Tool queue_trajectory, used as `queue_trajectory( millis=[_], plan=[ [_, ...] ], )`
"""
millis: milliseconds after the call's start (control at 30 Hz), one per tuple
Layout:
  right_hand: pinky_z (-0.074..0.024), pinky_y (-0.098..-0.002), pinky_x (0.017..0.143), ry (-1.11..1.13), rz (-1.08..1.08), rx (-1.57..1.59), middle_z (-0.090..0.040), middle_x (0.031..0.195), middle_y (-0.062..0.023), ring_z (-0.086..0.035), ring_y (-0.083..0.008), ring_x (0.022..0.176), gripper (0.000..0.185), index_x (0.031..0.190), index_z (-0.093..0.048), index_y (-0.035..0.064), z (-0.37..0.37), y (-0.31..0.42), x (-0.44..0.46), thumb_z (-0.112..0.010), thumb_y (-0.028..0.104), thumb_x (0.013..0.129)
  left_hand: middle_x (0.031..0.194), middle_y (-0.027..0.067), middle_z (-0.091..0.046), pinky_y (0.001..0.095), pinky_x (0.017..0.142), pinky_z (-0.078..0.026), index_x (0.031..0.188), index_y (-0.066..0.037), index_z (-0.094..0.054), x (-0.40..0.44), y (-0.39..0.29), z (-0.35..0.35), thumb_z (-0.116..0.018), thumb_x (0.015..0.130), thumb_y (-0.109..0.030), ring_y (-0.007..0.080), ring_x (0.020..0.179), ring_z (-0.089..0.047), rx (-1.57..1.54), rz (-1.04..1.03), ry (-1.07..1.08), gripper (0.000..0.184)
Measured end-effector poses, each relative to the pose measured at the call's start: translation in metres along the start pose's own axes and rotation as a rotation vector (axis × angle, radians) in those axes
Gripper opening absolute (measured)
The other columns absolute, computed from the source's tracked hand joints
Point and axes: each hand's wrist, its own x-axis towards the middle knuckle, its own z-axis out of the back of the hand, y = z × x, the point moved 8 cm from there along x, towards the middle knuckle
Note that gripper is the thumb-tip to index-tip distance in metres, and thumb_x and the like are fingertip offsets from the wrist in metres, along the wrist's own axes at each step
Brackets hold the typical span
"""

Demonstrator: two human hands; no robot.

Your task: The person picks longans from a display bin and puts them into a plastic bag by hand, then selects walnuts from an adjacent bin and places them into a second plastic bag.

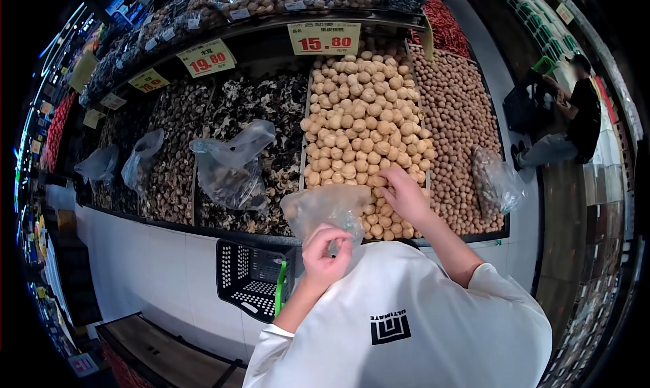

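Observation:
My left hand [326,254] is closed on the edge of a clear plastic bag [323,208], its thumb and fingers pinched together. The bag spreads over the front of a bin of pale walnuts [362,117]; whether anything lies inside it is hard to tell. My right hand [404,196] reaches down onto the walnuts, just right of the bag. Its thumb and fingertips close around a walnut at the surface of the heap, partly hidden by the fingers.
Left of the walnuts is dried black fungus [271,97] with a plastic bag [233,171] on it. Smaller brown nuts [453,117] fill the right bin, beside a filled bag [494,178]. A black basket [247,276] sits below left. A person [575,117] stands far right.

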Motion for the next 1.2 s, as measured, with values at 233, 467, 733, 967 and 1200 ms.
queue_trajectory(
  millis=[233, 467, 733, 967, 1200],
  plan=[
    [-0.0528, -0.0425, 0.089, 0.026, 0.023, -0.031, -0.062, 0.115, -0.0161, -0.061, -0.0383, 0.106, 0.026, 0.113, -0.062, 0.0026, -0.012, -0.003, -0.005, -0.069, 0.005, 0.089, 0.091, 0.0075, -0.062, 0.0242, 0.072, -0.045, 0.1, 0.003, -0.065, -0.004, 0.002, 0.002, -0.068, 0.085, 0.011, 0.0118, 0.076, -0.055, 0.004, 0.016, -0.003, 0.017],
    [-0.0532, -0.0405, 0.086, -0.125, 0.083, 0.091, -0.064, 0.108, -0.0154, -0.064, -0.036, 0.101, 0.023, 0.11, -0.065, 0.0019, 0.019, 0.02, -0.017, -0.071, 0.002, 0.087, 0.08, 0.0076, -0.062, 0.0263, 0.066, -0.048, 0.097, 0.002, -0.068, 0.0, 0.003, 0.002, -0.068, 0.079, 0.012, 0.015, 0.07, -0.058, 0.042, 0.016, -0.041, 0.02],
    [-0.0537, -0.0318, 0.076, 0.509, 0.216, 0.311, -0.07, 0.093, -0.0102, -0.068, -0.0212, 0.084, 0.015, 0.103, -0.07, -0.0008, -0.048, 0.077, -0.009, -0.07, 0.005, 0.089, 0.089, 0.0079, -0.063, 0.0246, 0.069, -0.046, 0.098, 0.003, -0.067, 0.004, 0.006, -0.006, -0.069, 0.082, 0.012, 0.0123, 0.074, -0.057, 0.04, 0.011, 0.023, 0.019],
    [-0.0557, -0.031, 0.079, 0.562, 0.473, 0.285, -0.07, 0.103, -0.012, -0.068, -0.0181, 0.093, 0.033, 0.125, -0.065, 0.0073, -0.168, 0.095, 0.009, -0.067, 0.015, 0.093, 0.084, 0.0076, -0.065, 0.0255, 0.063, -0.048, 0.096, 0.001, -0.07, 0.009, -0.01, -0.018, -0.07, 0.079, 0.011, 0.0141, 0.068, -0.06, 0.101, -0.032, 0.125, 0.02],
    [-0.0554, -0.0318, 0.08, 0.521, 0.578, -0.138, -0.07, 0.103, -0.0112, -0.068, -0.0184, 0.093, 0.033, 0.123, -0.065, 0.0071, -0.169, 0.104, 0.001, -0.069, 0.013, 0.091, 0.08, 0.007, -0.065, 0.0264, 0.062, -0.05, 0.097, -0.001, -0.071, 0.009, -0.012, -0.015, -0.069, 0.077, 0.011, 0.0161, 0.066, -0.062, 0.108, -0.03, 0.149, 0.023]
  ],
)
